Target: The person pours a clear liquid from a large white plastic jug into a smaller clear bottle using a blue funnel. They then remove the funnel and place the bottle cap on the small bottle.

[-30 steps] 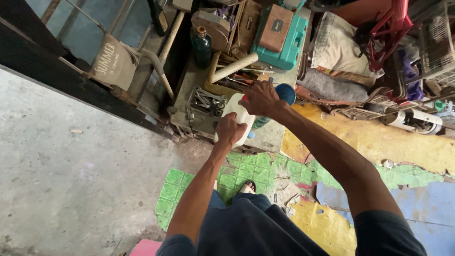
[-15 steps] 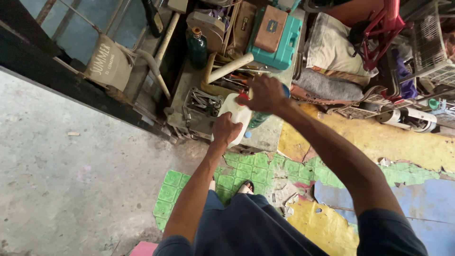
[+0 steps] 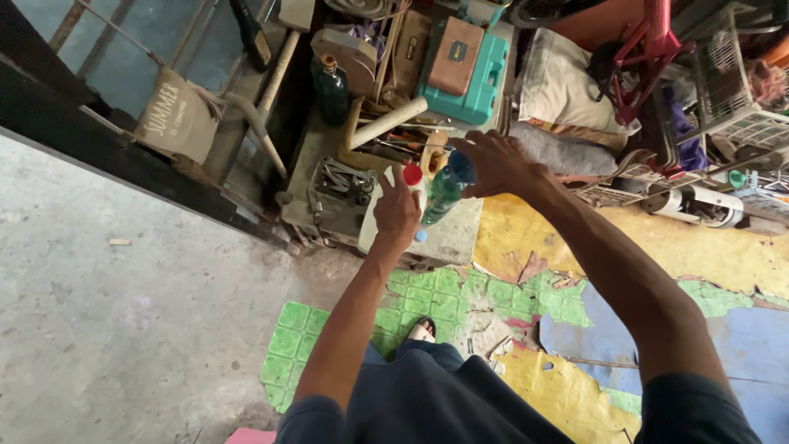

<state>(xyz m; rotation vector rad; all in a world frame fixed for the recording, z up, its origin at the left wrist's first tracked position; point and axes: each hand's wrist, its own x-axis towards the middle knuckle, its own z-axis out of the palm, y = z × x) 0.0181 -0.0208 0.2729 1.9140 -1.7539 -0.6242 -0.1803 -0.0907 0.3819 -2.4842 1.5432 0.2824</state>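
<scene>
My left hand [image 3: 397,212] is wrapped round a white plastic bottle [image 3: 371,234] with a red cap [image 3: 412,174], held upright in front of me. My right hand [image 3: 496,161] reaches in from the right and grips the top of a green bottle [image 3: 442,197] with a blue cap [image 3: 461,168]. The green bottle hangs tilted right beside the white one, almost touching it. Both bottles are above a low grey stand [image 3: 456,238] cluttered with tools. Most of the white bottle is hidden behind my left hand.
A tray of wrenches [image 3: 343,181] and a dark glass bottle [image 3: 333,89] are on the stand, with a teal tool case [image 3: 483,82] behind. A canvas bag [image 3: 177,115] hangs left; a red frame [image 3: 649,49] and a wire basket [image 3: 731,94] stand right. My sandalled foot [image 3: 421,331] rests on green matting [image 3: 415,300].
Both hands were together on the white bottle, my right hand at its cap. My right hand has come off and now holds the green bottle beside it; the red cap now shows.
</scene>
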